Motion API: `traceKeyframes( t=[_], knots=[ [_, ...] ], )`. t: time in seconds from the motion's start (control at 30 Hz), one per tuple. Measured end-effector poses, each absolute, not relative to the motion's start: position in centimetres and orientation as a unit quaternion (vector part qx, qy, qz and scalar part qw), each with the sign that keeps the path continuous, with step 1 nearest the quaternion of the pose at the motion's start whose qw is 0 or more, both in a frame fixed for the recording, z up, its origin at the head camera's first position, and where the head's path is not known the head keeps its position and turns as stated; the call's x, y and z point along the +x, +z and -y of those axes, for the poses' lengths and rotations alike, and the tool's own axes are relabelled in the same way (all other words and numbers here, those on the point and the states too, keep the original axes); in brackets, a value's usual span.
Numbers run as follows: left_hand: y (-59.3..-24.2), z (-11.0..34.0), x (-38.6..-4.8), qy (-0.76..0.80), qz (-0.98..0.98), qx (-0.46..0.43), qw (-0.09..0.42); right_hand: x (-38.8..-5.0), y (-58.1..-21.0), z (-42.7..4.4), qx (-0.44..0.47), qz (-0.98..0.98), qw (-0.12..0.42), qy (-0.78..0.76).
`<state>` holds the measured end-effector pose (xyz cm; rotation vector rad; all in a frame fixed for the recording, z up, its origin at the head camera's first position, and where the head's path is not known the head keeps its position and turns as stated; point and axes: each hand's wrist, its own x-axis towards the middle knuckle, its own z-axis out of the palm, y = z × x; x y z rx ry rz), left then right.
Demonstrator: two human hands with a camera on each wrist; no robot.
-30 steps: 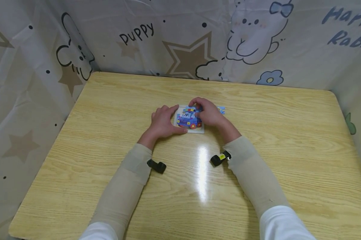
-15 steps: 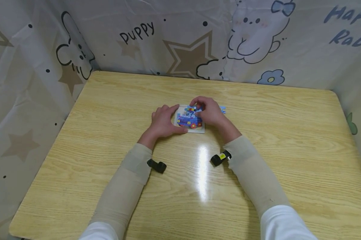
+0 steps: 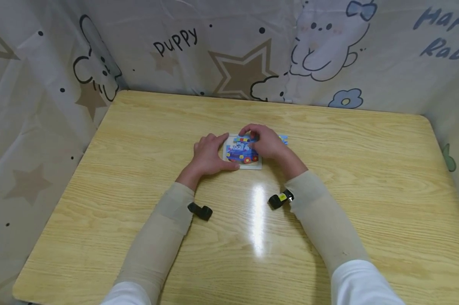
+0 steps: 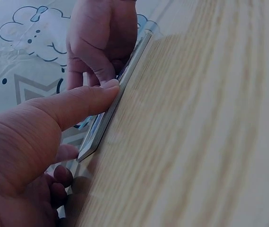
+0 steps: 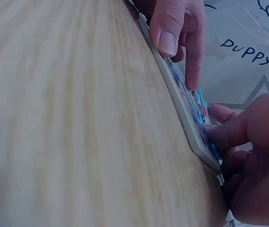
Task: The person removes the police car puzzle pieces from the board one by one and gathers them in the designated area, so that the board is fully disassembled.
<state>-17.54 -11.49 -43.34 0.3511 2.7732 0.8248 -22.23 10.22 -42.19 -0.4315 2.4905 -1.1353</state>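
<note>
Puzzle (image 3: pixel 242 158): car pic, flat on the counter (image 3: pixel 347 169), between both hands
Left hand (image 3: pixel 208 156): fingers spread pretty wide, gripping its edges
Right hand (image 3: pixel 267 142): fingers pinching a colorful piece (image 3: pixel 244 139) at the far side
Blue bits (image 3: pixel 284 139): right beside that hand

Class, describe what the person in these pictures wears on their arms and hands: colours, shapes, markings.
The left hand and right hand are bare, without gloves. Close-fitting beige coverings wrap both forearms, with white sleeves above. A small black device sits near each wrist; the right one bears a yellow patch.
</note>
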Motion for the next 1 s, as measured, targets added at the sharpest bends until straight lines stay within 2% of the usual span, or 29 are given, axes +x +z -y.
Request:
traceKeyframes(
  t=[0.47, 0.77, 1.0],
  knots=[
    [-43.73, 11.55, -17.67, 0.277, -0.947, 0.120, 0.114, -22.19, -42.78, -10.43, -0.165, -0.883, 0.158, -0.409],
    [-43.81, 11.51, -17.64, 0.277, -0.946, 0.120, 0.116, -22.18, -42.69, -10.27, -0.136, -0.864, 0.170, -0.453],
    [-43.50, 11.58, -17.67, 0.276, -0.946, 0.122, 0.120, -22.31, -42.35, -10.16, -0.135, -0.874, 0.178, -0.432]
  ],
)
